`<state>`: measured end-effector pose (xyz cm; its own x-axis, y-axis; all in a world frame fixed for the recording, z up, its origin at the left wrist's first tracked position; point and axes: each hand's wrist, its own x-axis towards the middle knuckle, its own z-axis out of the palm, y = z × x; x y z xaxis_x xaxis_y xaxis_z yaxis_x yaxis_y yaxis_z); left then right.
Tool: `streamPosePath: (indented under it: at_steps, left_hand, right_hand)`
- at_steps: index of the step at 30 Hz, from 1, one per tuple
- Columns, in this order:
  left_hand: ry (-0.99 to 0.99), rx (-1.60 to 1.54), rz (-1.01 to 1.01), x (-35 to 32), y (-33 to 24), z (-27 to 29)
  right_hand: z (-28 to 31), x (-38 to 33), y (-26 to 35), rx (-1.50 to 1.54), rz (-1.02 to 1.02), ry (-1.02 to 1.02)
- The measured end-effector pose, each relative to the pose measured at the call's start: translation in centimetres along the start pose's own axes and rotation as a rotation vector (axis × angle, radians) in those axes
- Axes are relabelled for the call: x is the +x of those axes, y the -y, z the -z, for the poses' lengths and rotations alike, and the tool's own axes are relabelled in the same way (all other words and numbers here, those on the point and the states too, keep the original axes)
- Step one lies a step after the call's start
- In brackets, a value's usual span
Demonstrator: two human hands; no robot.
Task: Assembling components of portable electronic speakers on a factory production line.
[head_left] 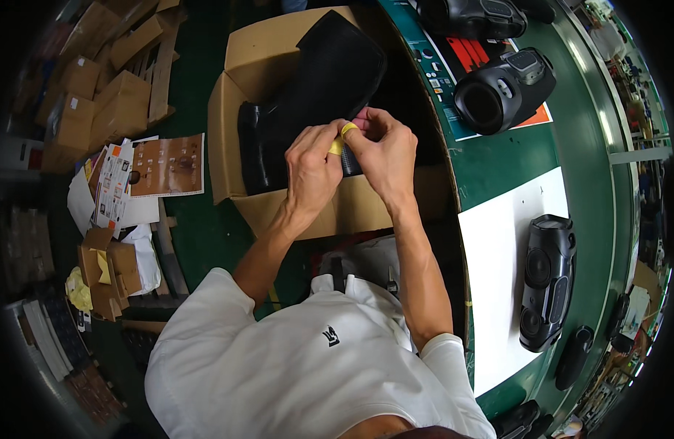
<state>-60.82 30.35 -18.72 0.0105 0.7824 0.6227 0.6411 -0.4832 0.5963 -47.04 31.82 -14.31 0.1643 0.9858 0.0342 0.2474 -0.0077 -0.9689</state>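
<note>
Over the near side of an open cardboard box (266, 53), both my hands are close together with fingertips pinched. My left hand (313, 164) is closed, and a yellow strip or wrap (336, 147) shows at its fingers. Beside it, my right hand (384, 154) is also closed, with a yellow band around its thumb. What the fingertips hold, if anything, is too small and hidden to make out. Beneath and beyond the hands, a large black sheet-like piece (329, 69) stands up out of the box, and more dark material lies inside.
Right of the box runs a green workbench (501, 164) bearing a white sheet (498, 241) and black portable speakers (549, 282), another speaker (503, 91) standing farther off. At left are stacked cartons (121, 106), printed sheets (168, 164) and a small open carton (110, 271) on pallets.
</note>
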Motion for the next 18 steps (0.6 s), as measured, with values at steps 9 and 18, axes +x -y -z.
streamPosePath:
  at_steps: [9,18]
  left_hand:
    - [0.420,-0.713,0.599,0.6,2.1,1.3]
    - [0.002,-0.832,0.724,3.3,9.2,8.2]
  right_hand:
    - [1.0,2.0,-3.8,0.248,-0.209,0.119]
    - [0.2,7.1,-9.2,-0.020,-0.141,0.007]
